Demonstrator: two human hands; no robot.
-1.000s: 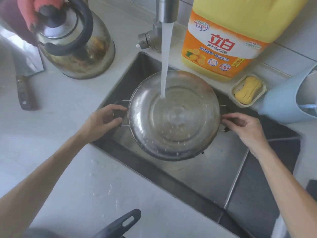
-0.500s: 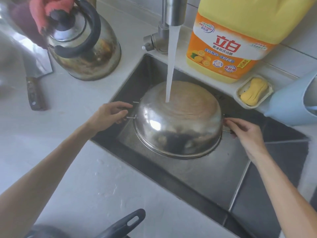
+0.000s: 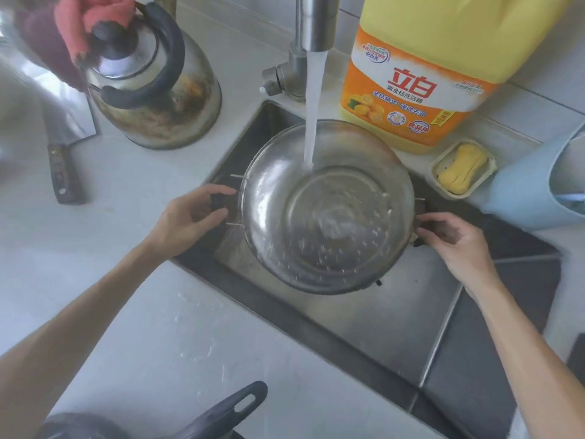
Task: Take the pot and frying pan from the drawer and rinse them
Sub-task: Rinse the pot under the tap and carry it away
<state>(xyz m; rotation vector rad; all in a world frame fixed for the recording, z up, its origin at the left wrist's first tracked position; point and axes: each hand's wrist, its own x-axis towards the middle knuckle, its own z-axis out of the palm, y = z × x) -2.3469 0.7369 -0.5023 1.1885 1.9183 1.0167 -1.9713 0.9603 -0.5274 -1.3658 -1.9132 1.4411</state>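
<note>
Yellow plastic makes up the big detergent jug (image 3: 443, 68) behind the sink (image 3: 395, 327); its orange-and-white label carries the bold red characters 立白, with smaller lines of Chinese text and lemon pictures beneath that are too fine to read fully. Beside it a pale rectangular soap dish (image 3: 489, 160) holds a yellow, peanut-shaped bar of soap (image 3: 462, 167), and a light blue plastic holder (image 3: 531, 191) stands at the right edge.

Over the steel sink, the round stainless pot (image 3: 326, 207) is held under the tap (image 3: 313, 23), its opening facing up; the stream of water (image 3: 313, 106) strikes the inner wall and splashes across the ringed bottom. The left hand (image 3: 186, 221) curls round the dark handle on the pot's left side, and the right hand (image 3: 456, 240) pinches the opposite handle, fingers bent.

On the white counter (image 3: 142, 312) sit a stained steel kettle (image 3: 158, 99) with a black looped handle, a red cloth (image 3: 91, 17) draped at its top, and a cleaver (image 3: 63, 122) with a worn wooden grip. A dark frying pan (image 3: 221, 413), only its handle and a bit of rim showing, lies at the near edge
</note>
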